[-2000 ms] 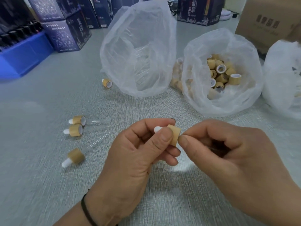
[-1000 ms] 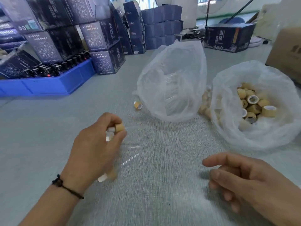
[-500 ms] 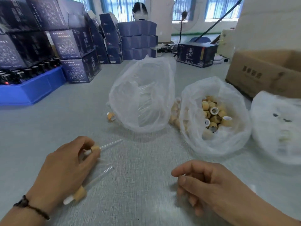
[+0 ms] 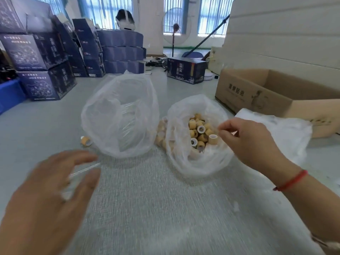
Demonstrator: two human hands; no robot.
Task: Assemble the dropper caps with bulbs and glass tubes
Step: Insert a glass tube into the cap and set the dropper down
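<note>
- Bag of caps (image 4: 176,144) sits right of the bag of tubes (image 4: 117,116).
- A loose cap (image 4: 86,140) lies left of both — cardboard box (image 4: 276,96) behind, right.

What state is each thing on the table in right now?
Left hand: open, blurred, holding nothing.
Right hand: fingers curled, at the cap bag's rim; grip unclear.
Cap bag: open, holding loose caps.
Tube bag: open, upright.
Stray cap: lying on its side.
Cardboard box: open.
Glass tube: lying flat.

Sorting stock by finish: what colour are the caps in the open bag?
Tan, wood-like caps with white liners, clearest in the head view.
</note>
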